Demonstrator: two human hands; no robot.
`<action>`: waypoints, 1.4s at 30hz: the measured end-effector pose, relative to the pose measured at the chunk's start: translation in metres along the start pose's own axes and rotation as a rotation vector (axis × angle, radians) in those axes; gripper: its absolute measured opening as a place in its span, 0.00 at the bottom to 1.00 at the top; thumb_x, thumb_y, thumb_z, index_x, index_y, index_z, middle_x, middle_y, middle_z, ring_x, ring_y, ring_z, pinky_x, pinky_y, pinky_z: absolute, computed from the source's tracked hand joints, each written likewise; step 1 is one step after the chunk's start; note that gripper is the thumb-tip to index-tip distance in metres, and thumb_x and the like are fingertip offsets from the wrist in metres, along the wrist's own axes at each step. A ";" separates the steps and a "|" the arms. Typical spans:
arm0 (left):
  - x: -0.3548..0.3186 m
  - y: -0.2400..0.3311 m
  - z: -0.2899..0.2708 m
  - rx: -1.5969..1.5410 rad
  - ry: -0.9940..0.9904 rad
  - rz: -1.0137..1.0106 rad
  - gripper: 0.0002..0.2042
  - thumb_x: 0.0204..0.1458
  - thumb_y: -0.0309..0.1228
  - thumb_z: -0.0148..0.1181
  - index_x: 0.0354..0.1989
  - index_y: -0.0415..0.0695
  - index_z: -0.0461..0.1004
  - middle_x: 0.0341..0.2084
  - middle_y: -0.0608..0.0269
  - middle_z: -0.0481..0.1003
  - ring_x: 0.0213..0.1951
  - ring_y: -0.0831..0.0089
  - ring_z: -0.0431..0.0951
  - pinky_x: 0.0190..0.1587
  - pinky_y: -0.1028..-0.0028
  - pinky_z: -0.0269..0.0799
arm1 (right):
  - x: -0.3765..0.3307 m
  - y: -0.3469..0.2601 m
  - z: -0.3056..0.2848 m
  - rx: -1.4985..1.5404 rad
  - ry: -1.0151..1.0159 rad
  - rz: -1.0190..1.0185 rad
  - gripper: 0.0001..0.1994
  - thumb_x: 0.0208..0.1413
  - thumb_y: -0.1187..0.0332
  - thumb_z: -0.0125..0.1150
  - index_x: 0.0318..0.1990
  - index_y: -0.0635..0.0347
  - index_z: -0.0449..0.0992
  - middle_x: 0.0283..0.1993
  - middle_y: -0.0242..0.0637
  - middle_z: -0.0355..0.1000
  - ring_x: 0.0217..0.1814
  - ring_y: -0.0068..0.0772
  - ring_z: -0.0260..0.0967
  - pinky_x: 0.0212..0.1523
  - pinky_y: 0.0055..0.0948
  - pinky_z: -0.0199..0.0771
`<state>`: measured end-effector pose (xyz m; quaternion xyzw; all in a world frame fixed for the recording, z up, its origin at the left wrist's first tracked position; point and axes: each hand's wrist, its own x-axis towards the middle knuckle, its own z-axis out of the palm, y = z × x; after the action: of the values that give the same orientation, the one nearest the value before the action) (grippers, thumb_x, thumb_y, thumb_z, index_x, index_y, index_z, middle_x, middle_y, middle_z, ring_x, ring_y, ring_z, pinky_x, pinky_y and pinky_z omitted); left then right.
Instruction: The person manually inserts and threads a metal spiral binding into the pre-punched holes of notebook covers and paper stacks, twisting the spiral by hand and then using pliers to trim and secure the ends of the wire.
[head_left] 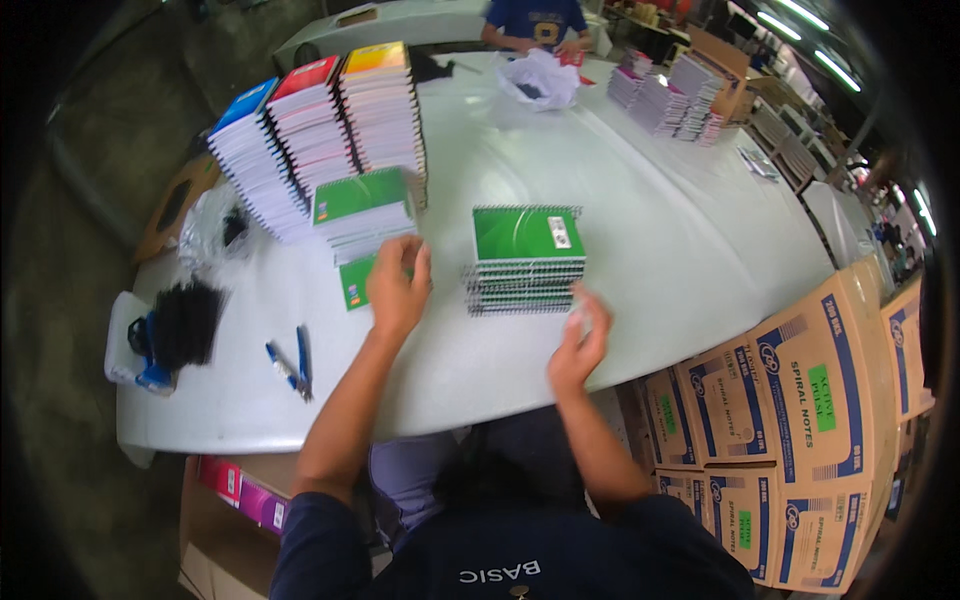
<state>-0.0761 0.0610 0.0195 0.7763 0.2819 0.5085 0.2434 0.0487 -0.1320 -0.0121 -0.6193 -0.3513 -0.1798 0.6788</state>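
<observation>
My left hand (397,288) rests on a green-covered spiral notebook (355,282) lying flat on the white table (660,260), just below a short pile of green notebooks (362,205). My right hand (582,340) is at the table's near edge, fingers curled, touching the lower right corner of a small stack of green spiral notebooks (526,258). Whether it holds anything I cannot tell.
Tall stacks of spiral notebooks with blue, red and yellow covers (320,125) stand at the back left. Pens (292,365) and black items (185,322) lie at the left. Cardboard boxes (800,420) stand to the right. Another person (535,25) works at the far end by a white bag (542,78).
</observation>
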 end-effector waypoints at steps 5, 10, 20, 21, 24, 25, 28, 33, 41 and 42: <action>-0.021 -0.027 -0.019 0.338 -0.228 0.320 0.07 0.43 0.26 0.61 0.32 0.44 0.73 0.30 0.60 0.73 0.36 0.60 0.72 0.38 0.64 0.65 | -0.035 -0.038 0.022 0.056 -0.716 -0.140 0.10 0.49 0.74 0.57 0.41 0.60 0.74 0.41 0.40 0.72 0.45 0.39 0.69 0.49 0.37 0.65; -0.020 -0.019 -0.028 0.080 -0.183 -0.013 0.04 0.46 0.25 0.60 0.32 0.41 0.74 0.27 0.58 0.74 0.29 0.63 0.74 0.34 0.67 0.68 | -0.043 -0.029 0.038 0.214 -0.750 0.215 0.06 0.44 0.80 0.56 0.30 0.61 0.69 0.28 0.37 0.67 0.32 0.33 0.67 0.34 0.29 0.67; -0.016 -0.024 -0.031 -0.033 -0.266 -0.069 0.05 0.49 0.24 0.58 0.32 0.37 0.75 0.26 0.56 0.75 0.29 0.68 0.74 0.35 0.71 0.69 | -0.045 -0.026 0.034 0.140 -0.659 0.275 0.07 0.41 0.83 0.55 0.24 0.61 0.64 0.22 0.36 0.64 0.23 0.31 0.62 0.26 0.28 0.63; -0.016 -0.027 -0.031 -0.035 -0.262 -0.072 0.05 0.49 0.24 0.58 0.33 0.37 0.75 0.26 0.56 0.75 0.29 0.68 0.74 0.35 0.71 0.69 | -0.043 -0.026 0.035 0.137 -0.669 0.283 0.07 0.41 0.83 0.55 0.24 0.61 0.64 0.21 0.37 0.64 0.23 0.31 0.62 0.26 0.28 0.63; -0.017 -0.028 -0.030 -0.026 -0.270 -0.077 0.05 0.49 0.25 0.58 0.33 0.36 0.74 0.27 0.56 0.74 0.29 0.69 0.73 0.35 0.72 0.69 | -0.036 -0.023 0.036 0.117 -0.714 0.308 0.07 0.41 0.82 0.54 0.24 0.61 0.65 0.21 0.38 0.65 0.23 0.33 0.63 0.26 0.29 0.64; -0.017 -0.027 -0.029 -0.021 -0.276 -0.078 0.06 0.50 0.25 0.57 0.34 0.36 0.74 0.27 0.56 0.74 0.29 0.69 0.72 0.35 0.72 0.68 | -0.034 -0.020 0.037 0.107 -0.739 0.313 0.07 0.41 0.82 0.54 0.24 0.61 0.64 0.20 0.38 0.65 0.23 0.34 0.63 0.25 0.30 0.64; -0.018 -0.025 -0.030 -0.051 -0.289 -0.115 0.06 0.50 0.25 0.57 0.34 0.36 0.74 0.27 0.57 0.74 0.28 0.70 0.71 0.35 0.73 0.68 | -0.031 -0.018 0.038 0.069 -0.776 0.239 0.07 0.40 0.83 0.53 0.23 0.61 0.63 0.20 0.38 0.65 0.23 0.38 0.64 0.25 0.31 0.63; -0.017 -0.022 -0.031 -0.050 -0.312 -0.130 0.06 0.51 0.25 0.56 0.33 0.35 0.74 0.27 0.58 0.73 0.28 0.72 0.70 0.34 0.74 0.67 | -0.034 -0.016 0.035 -0.010 -0.683 0.098 0.10 0.40 0.83 0.52 0.21 0.58 0.60 0.17 0.32 0.58 0.21 0.36 0.58 0.55 0.41 0.63; -0.017 -0.024 -0.031 -0.039 -0.331 -0.139 0.06 0.52 0.26 0.56 0.33 0.36 0.73 0.27 0.57 0.72 0.29 0.71 0.70 0.35 0.73 0.67 | -0.036 -0.014 0.038 -0.032 -0.688 0.101 0.10 0.40 0.84 0.51 0.21 0.57 0.59 0.16 0.33 0.58 0.20 0.39 0.59 0.63 0.48 0.51; -0.016 -0.025 -0.032 -0.043 -0.334 -0.146 0.05 0.52 0.25 0.56 0.33 0.36 0.73 0.27 0.57 0.72 0.29 0.71 0.70 0.35 0.73 0.67 | -0.035 -0.015 0.038 -0.032 -0.702 0.099 0.10 0.40 0.84 0.51 0.20 0.57 0.59 0.17 0.34 0.59 0.21 0.40 0.60 0.62 0.48 0.52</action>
<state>-0.1156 0.0710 0.0035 0.8221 0.2822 0.3596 0.3394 0.0049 -0.1040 -0.0264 -0.6702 -0.5298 0.0714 0.5148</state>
